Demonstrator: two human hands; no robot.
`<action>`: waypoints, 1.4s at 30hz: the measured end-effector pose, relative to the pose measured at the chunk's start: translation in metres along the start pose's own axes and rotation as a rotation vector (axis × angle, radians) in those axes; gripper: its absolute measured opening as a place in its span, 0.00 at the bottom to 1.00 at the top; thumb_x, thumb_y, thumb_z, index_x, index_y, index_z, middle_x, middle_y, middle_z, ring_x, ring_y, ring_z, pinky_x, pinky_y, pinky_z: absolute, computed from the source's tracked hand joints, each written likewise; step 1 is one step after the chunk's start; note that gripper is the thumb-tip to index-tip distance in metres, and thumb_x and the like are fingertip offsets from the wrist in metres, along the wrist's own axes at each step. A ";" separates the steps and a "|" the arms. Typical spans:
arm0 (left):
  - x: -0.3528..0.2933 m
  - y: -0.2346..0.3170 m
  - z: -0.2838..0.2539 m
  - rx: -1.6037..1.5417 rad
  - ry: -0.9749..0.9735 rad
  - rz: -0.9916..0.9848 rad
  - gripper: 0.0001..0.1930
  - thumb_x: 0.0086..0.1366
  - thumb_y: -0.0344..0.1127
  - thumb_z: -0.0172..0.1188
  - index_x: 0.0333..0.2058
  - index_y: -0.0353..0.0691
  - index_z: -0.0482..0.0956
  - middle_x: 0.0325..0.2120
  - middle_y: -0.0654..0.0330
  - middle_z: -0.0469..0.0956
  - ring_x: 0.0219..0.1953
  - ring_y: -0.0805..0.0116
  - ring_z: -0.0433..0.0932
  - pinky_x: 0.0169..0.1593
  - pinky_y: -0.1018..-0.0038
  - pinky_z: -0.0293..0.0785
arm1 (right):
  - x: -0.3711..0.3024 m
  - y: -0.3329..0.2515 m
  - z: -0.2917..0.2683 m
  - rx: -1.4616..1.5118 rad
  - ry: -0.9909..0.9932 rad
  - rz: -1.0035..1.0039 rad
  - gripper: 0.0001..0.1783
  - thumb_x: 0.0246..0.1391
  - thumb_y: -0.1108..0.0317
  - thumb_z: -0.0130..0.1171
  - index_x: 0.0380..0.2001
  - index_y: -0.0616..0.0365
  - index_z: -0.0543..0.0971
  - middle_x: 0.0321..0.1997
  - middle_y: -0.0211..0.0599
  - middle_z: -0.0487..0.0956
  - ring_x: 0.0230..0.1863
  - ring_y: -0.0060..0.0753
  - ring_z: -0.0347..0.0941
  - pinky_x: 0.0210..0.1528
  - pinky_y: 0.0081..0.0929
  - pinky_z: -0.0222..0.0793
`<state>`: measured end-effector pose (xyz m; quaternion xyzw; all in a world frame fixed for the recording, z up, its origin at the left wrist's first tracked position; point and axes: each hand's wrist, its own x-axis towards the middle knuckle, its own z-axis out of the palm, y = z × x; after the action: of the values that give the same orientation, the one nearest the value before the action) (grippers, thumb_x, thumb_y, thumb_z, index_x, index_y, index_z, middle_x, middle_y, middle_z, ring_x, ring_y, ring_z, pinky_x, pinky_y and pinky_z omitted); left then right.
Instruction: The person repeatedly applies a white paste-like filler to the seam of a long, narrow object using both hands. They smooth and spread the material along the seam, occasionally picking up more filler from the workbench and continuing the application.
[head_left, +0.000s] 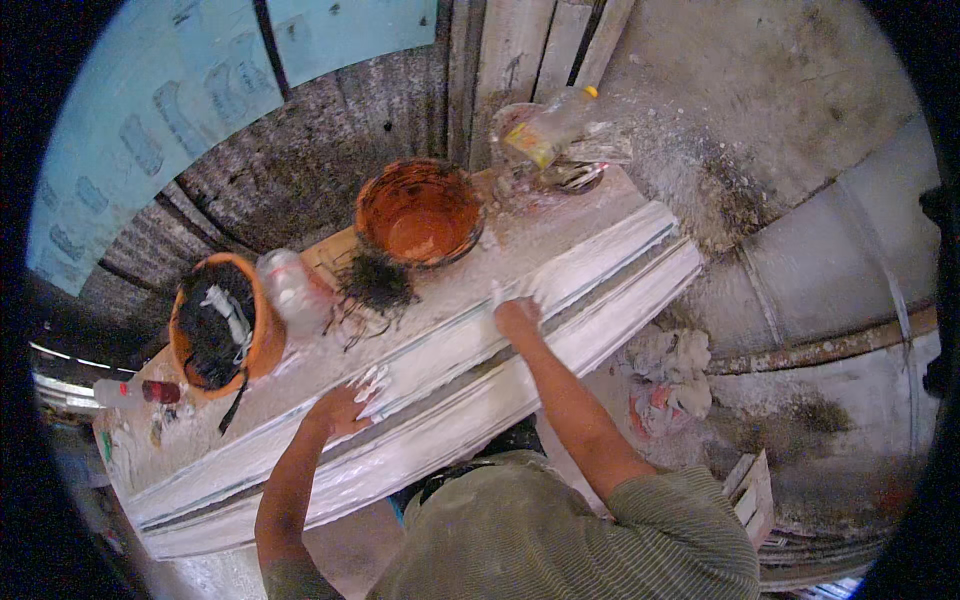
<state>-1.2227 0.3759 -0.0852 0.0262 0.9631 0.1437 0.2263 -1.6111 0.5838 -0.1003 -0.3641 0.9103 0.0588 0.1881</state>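
Two long white plaster-like strips [625,262] lie side by side on the bench, with a dark grey gap between them. My left hand [345,408] rests on the far strip towards its left part, fingers stretched out and coated in wet white paste. Farther right, my right hand [517,318] touches the same strip. Its fingers are also white-coated and reach forward, slightly blurred, with no tool showing in them. My right forearm crosses the near strip [440,445], whose surface looks wet and shiny.
Behind the strips stand an orange tub [420,215], a tangle of black fibres [372,282], a cloudy plastic container [295,290] and an orange bucket [265,330] holding dark material. A bottle [140,393] lies at far left. Another, yellow-capped bottle [560,125] is at the back.
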 end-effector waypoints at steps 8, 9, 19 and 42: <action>0.169 0.056 -0.051 -0.124 -0.086 0.024 0.43 0.63 0.56 0.55 0.70 0.43 0.50 0.70 0.40 0.47 0.70 0.41 0.52 0.71 0.54 0.51 | 0.121 0.288 -0.017 -0.121 0.211 0.130 0.20 0.61 0.60 0.48 0.45 0.61 0.81 0.50 0.54 0.78 0.54 0.53 0.74 0.57 0.49 0.67; 0.196 0.066 -0.060 -0.079 -0.071 0.038 0.40 0.65 0.55 0.53 0.70 0.43 0.51 0.69 0.40 0.50 0.70 0.42 0.53 0.71 0.55 0.52 | 0.117 0.299 -0.017 -0.079 0.386 0.130 0.21 0.62 0.59 0.47 0.47 0.63 0.80 0.53 0.56 0.76 0.56 0.54 0.72 0.59 0.49 0.65; 0.436 0.156 -0.128 -0.300 0.108 0.116 0.43 0.65 0.58 0.53 0.71 0.44 0.47 0.71 0.44 0.45 0.71 0.40 0.50 0.71 0.54 0.52 | 0.097 0.320 -0.022 0.827 0.627 0.208 0.24 0.68 0.56 0.46 0.55 0.65 0.75 0.54 0.55 0.75 0.56 0.52 0.69 0.62 0.41 0.60; 0.143 0.113 -0.045 -0.050 0.051 0.022 0.31 0.69 0.54 0.47 0.67 0.48 0.62 0.71 0.49 0.50 0.72 0.46 0.48 0.70 0.55 0.56 | -0.069 0.027 0.019 0.118 0.629 -0.485 0.44 0.64 0.42 0.43 0.69 0.67 0.52 0.60 0.67 0.69 0.62 0.66 0.65 0.67 0.58 0.55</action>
<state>-1.3723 0.4890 -0.0749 0.0274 0.9643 0.1710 0.2006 -1.5776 0.6522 -0.0915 -0.5573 0.8128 -0.1540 -0.0707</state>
